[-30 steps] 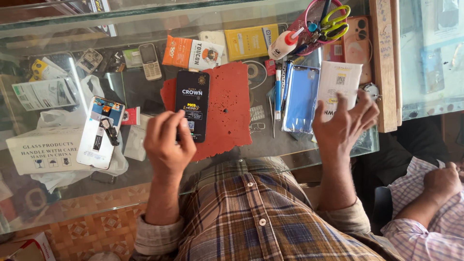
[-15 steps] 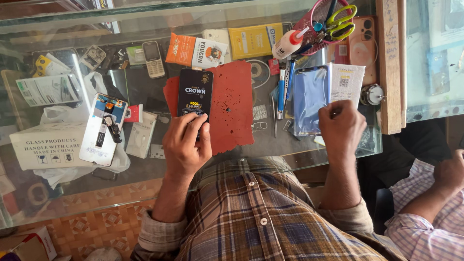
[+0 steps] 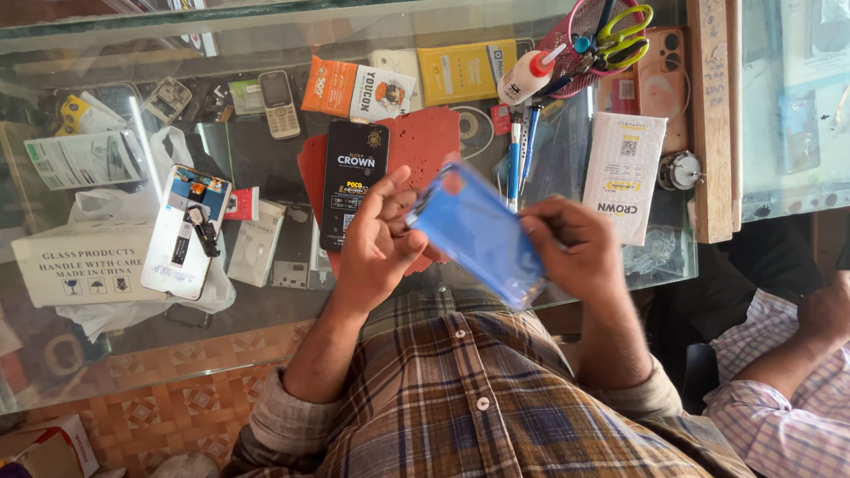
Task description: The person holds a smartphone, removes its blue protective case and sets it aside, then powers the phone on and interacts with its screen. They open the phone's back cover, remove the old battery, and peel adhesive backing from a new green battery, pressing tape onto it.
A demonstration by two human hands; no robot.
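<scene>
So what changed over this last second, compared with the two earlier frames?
The blue phone cover has come off the glass counter, where it lay beside the pens; it is now lifted toward the person, held between the left hand and the right hand. The left hand has left the black packet. The packet, red mat and white packet stayed put.

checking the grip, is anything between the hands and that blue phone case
Nothing visible does. The left hand and the right hand both hold the blue phone case directly by its ends, raised above the red mat.
</scene>
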